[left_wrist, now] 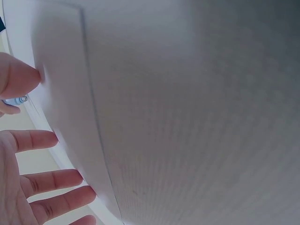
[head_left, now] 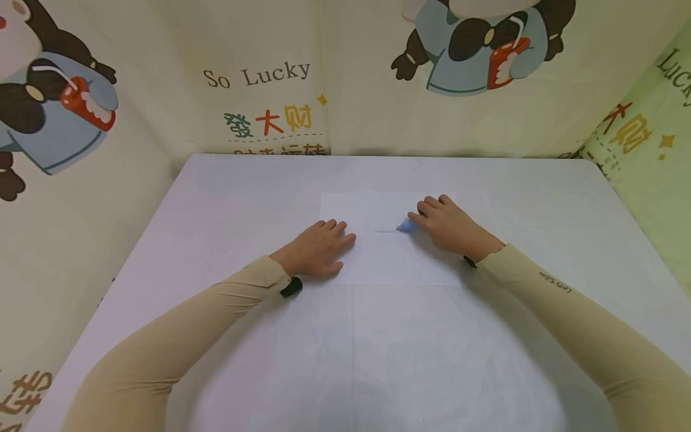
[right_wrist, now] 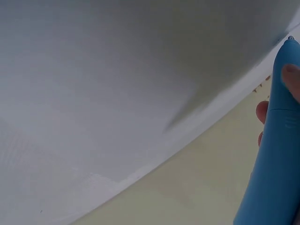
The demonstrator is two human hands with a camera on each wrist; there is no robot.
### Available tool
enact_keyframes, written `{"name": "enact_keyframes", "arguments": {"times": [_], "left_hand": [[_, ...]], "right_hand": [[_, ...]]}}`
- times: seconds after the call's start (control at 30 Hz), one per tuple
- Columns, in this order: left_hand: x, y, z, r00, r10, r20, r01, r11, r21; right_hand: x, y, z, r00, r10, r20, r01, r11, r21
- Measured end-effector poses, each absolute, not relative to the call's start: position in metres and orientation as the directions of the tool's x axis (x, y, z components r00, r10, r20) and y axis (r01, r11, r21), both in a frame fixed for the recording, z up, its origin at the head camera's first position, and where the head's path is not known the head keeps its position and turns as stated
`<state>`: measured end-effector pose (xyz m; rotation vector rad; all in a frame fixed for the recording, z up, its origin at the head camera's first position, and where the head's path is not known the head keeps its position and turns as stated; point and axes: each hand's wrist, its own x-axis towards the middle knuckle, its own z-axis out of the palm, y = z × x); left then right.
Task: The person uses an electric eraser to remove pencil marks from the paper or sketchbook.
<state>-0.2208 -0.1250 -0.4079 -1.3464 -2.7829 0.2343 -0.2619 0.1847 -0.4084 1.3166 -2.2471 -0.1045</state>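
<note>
Your left hand (head_left: 318, 248) lay flat with straight fingers on the left edge of the white rectangular paper sheet (head_left: 388, 252), which sat past the middle of the pale tabletop (head_left: 243, 198), toward its far edge. Your right hand (head_left: 450, 227) was curled around the blue plastic pen (head_left: 406, 226), tip down on the sheet. Paper like that looks light, floppy and prone to sliding, so I'd say pinning it flat near an edge works best. Most of the pen was hidden under your fingers, and the faint line by its tip was hard to make out.

White table (head_left: 216, 336) w/ paper sheet (head_left: 388, 258)
</note>
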Motion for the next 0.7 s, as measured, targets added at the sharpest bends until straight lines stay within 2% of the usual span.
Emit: {"name": "enact_keyframes", "arguments": {"times": [0.1,0.37,0.7], "left_hand": [[-0.2206,-0.1251,-0.4081,-0.616,0.788,-0.016,0.780,0.606,-0.156],[-0.2204,-0.1249,-0.4064,-0.612,0.790,-0.013,0.781,0.603,-0.163],[-0.2195,-0.1246,-0.4058,-0.614,0.789,-0.025,0.781,0.603,-0.165]], "right_hand": [[-0.2615,0.1848,-0.4078,-0.384,-0.834,0.397,-0.797,0.516,0.314],[-0.2624,0.1840,-0.4059,-0.331,-0.840,0.430,-0.810,0.487,0.328],[-0.2623,0.1836,-0.4065,-0.364,-0.838,0.407,-0.791,0.509,0.340]]}}
